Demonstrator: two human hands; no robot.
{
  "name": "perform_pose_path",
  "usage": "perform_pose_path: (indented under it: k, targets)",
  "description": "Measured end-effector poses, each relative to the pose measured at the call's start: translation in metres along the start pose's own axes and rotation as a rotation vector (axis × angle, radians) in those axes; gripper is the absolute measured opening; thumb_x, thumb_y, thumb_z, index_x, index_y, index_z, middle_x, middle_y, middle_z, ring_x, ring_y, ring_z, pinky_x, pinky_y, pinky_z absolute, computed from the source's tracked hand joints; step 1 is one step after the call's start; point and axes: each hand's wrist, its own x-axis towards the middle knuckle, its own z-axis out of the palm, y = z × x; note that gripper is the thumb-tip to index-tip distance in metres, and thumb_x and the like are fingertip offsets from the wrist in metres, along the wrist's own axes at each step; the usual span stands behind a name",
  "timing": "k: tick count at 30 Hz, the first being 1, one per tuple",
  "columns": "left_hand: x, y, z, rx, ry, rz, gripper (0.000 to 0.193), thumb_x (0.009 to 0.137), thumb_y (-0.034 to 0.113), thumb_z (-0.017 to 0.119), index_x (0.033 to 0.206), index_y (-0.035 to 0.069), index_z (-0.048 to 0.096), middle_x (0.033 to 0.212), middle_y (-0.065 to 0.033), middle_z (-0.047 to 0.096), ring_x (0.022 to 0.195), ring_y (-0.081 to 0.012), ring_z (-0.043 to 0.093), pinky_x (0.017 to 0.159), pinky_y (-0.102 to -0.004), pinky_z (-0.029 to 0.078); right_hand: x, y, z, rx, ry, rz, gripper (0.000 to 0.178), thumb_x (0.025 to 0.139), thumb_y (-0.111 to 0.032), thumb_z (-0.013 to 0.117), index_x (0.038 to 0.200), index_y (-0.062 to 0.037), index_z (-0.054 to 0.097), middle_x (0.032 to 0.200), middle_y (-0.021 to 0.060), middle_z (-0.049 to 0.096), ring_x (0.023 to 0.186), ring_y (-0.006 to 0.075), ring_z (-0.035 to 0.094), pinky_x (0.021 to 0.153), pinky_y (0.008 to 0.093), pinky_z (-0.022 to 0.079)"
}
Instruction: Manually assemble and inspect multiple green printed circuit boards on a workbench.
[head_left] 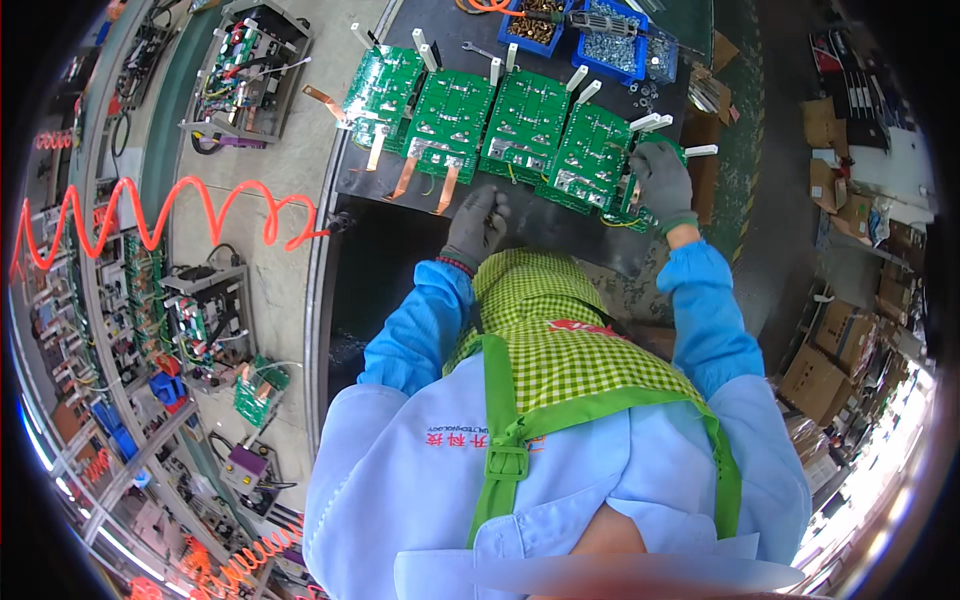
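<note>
My left hand (pixel 478 228), in a grey glove, is at the near edge of the dark bench (pixel 585 232), just right of the copper strips (pixel 404 180). Its fingers are curled together; whatever lies between them is too small to tell. My right hand (pixel 663 185), gloved likewise, grips the rightmost circuit board (pixel 628 212), covering much of it. To its left a row of green circuit boards (pixel 527 115) lies side by side. White posts (pixel 590 92) stand along their far edges, and copper strips jut from the near edges of the left ones.
Beyond the boards are blue bins of brass-coloured fasteners (pixel 531 27) and silver fasteners (pixel 608 50), a wrench (pixel 478 47) and a power screwdriver (pixel 545 16). An orange coiled hose (pixel 200 190) stretches across the left. Cardboard boxes (pixel 838 345) are stacked at right.
</note>
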Motion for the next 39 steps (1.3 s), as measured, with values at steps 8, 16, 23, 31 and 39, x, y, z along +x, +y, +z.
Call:
perform_pose_path:
  k: [8,16,23,31,39]
  targets:
    - [0.06,0.0,0.017,-0.492,0.021,0.107,0.015,0.094,0.021,0.056,0.101,0.009,0.057,0.082,-0.0004,0.055,0.07,-0.0091,0.053,0.052,-0.019,0.046,-0.044,-0.058,0.007,0.285,-0.151,-0.176,0.013,0.084,-0.021,0.061,0.088,-0.008,0.06,0.084,0.0117,0.059,0.079,0.0328,0.058,0.069,0.0418,0.047]
    - [0.063,0.01,0.006,-0.472,-0.147,0.001,0.016,0.093,0.019,0.056,0.103,0.006,0.057,0.084,-0.0024,0.055,0.074,-0.0121,0.054,0.055,-0.022,0.047,-0.048,-0.083,0.022,0.525,-0.402,-0.002,0.017,0.085,-0.022,0.062,0.092,-0.0063,0.061,0.082,0.0129,0.062,0.07,0.0316,0.059,0.064,0.0373,0.048]
    - [0.073,-0.006,0.003,-0.537,-0.07,0.034,0.018,0.094,0.017,0.055,0.103,0.002,0.057,0.089,-0.0058,0.059,0.077,-0.0139,0.056,0.061,-0.0241,0.05,-0.022,-0.132,0.047,0.944,-0.663,0.43,0.027,0.091,-0.03,0.057,0.096,-0.0042,0.06,0.078,0.0001,0.058,0.067,0.0062,0.055,0.056,0.0223,0.047]
    - [0.073,-0.019,-0.019,0.166,-0.068,0.446,0.026,0.095,0.021,0.044,0.109,0.002,0.055,0.098,-0.0107,0.06,0.095,-0.0217,0.057,0.081,-0.0362,0.048,-0.002,-0.151,0.085,1.016,-0.649,0.651,0.033,0.088,-0.035,0.058,0.1,-0.0044,0.06,0.082,0.0014,0.059,0.066,0.0085,0.054,0.056,0.0217,0.045]
    - [0.044,0.015,0.019,-0.001,-0.117,0.039,0.014,0.088,0.017,0.057,0.095,0.006,0.06,0.083,-0.0079,0.057,0.08,-0.0192,0.058,0.057,-0.0295,0.047,-0.01,-0.156,0.105,1.007,-0.557,0.799,0.027,0.088,-0.031,0.055,0.092,-0.0053,0.062,0.076,0.0012,0.059,0.058,0.0097,0.052,0.049,0.0226,0.043]
